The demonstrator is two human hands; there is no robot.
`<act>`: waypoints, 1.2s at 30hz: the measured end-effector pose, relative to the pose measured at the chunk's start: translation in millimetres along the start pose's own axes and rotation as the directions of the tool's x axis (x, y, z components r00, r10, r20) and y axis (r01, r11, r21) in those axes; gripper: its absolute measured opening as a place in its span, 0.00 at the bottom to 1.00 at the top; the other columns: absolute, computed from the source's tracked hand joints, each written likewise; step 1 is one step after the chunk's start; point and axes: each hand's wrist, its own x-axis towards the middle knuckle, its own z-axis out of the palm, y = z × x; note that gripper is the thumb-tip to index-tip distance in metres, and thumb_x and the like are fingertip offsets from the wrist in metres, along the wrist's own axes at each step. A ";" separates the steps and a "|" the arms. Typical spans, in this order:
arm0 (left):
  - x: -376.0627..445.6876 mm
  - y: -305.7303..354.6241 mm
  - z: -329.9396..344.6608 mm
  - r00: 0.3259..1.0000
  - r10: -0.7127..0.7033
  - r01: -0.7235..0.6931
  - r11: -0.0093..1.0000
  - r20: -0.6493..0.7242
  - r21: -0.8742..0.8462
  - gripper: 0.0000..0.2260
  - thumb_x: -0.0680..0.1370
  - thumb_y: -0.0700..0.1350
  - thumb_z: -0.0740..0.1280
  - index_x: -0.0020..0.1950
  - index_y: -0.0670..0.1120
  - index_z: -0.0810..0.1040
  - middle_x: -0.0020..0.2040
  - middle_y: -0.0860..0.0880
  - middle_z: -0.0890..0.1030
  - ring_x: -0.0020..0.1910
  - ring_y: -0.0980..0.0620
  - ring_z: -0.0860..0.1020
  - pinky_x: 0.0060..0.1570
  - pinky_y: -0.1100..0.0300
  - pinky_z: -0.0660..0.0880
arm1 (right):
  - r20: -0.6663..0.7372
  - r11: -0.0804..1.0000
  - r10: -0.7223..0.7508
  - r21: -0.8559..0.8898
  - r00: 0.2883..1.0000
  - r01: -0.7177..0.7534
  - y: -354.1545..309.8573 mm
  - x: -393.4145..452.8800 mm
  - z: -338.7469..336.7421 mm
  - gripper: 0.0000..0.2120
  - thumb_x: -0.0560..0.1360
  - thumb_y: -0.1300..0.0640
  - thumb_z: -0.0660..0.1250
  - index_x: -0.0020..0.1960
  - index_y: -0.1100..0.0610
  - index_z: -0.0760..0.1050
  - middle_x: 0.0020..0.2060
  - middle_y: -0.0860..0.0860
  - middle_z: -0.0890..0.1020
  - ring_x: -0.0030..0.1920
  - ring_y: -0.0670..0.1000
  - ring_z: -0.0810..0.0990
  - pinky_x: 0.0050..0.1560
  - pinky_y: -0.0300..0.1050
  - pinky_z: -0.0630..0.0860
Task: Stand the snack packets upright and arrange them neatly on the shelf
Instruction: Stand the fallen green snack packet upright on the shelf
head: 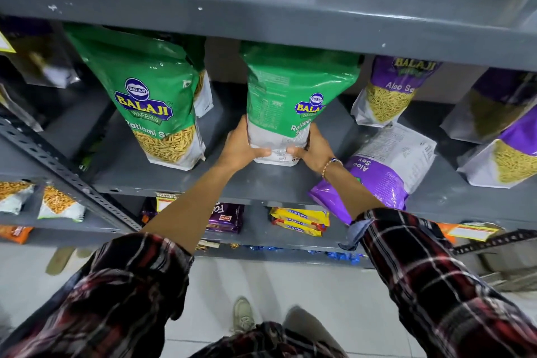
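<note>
Both my hands pinched the base of the green Ratlami Sev packet point(290, 102), left hand point(241, 151) and right hand point(315, 150) either side, its long axis upright on the shelf point(232, 180); a fallen purple Aloo Sev packet point(386, 171) lay just right, nearer my right hand.

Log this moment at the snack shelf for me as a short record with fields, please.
held packet: green Ratlami Sev packet, upright on the grey shelf, turned partly sideways
left hand: grips the packet's lower left edge
right hand: grips its lower right edge
left neighbour: second green packet, upright, front facing out
lying flat: purple Aloo Sev packet, overhanging the shelf's front edge
upright purple packets: one behind it, another at far right
shelf below: yellow biscuit packs
</note>
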 end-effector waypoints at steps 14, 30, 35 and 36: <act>-60.7 -1.8 41.8 0.904 0.414 -0.417 0.790 0.111 0.450 0.15 0.78 0.47 0.63 0.63 0.45 0.70 0.61 0.45 0.77 0.57 0.44 0.76 0.56 0.47 0.74 | 0.079 0.985 0.050 0.163 0.996 -0.062 14.7 -9.8 3.9 0.31 0.66 0.70 0.71 0.65 0.55 0.63 0.60 0.52 0.77 0.60 0.52 0.76 0.64 0.53 0.74; -55.8 -5.5 47.1 0.955 0.123 -0.084 0.985 -0.269 0.152 0.24 0.68 0.51 0.74 0.54 0.42 0.67 0.51 0.49 0.68 0.52 0.46 0.72 0.49 0.52 0.73 | -0.148 0.954 0.093 0.296 0.985 -0.046 18.1 -35.4 14.7 0.15 0.73 0.74 0.57 0.55 0.67 0.77 0.50 0.67 0.82 0.51 0.62 0.82 0.62 0.58 0.74; -50.7 -22.1 30.2 0.977 0.120 -0.115 0.993 -0.177 0.037 0.18 0.73 0.44 0.71 0.59 0.42 0.70 0.54 0.46 0.73 0.51 0.50 0.75 0.49 0.60 0.73 | -0.186 0.980 0.126 0.175 0.974 -0.093 27.5 -23.2 -9.2 0.12 0.73 0.71 0.62 0.53 0.65 0.78 0.47 0.65 0.84 0.46 0.59 0.82 0.60 0.56 0.76; -48.5 -27.6 26.3 0.976 0.129 -0.126 0.992 -0.174 0.029 0.16 0.73 0.43 0.70 0.59 0.42 0.71 0.53 0.45 0.75 0.50 0.48 0.77 0.50 0.56 0.75 | -0.176 0.981 0.125 0.170 0.977 -0.095 28.6 -18.9 -11.4 0.12 0.72 0.71 0.63 0.53 0.65 0.78 0.47 0.64 0.83 0.47 0.59 0.82 0.60 0.56 0.76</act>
